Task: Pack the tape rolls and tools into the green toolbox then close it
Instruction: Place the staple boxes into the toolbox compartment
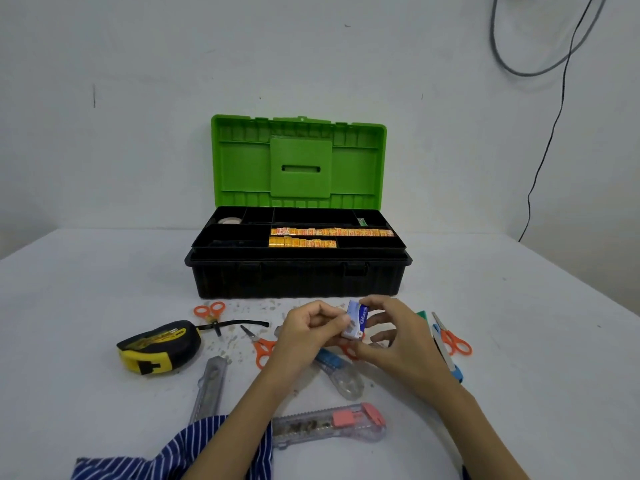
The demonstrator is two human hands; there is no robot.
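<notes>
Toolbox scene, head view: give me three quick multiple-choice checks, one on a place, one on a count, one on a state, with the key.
1. Where does the tape measure lie?
A. in the tray
B. on the table, left of the hands
C. on the lid

2. How many orange-handled scissors show on the table?
A. one
B. at least three
C. none

3. How is the toolbox lid?
A. standing open
B. shut and latched
C. taken off

Key:
1 B, it sits in front of the toolbox, left of the left hand.
2 B, pairs show at and.
3 A, the green lid stands upright behind the tray, while both hands hold a small box.
</notes>
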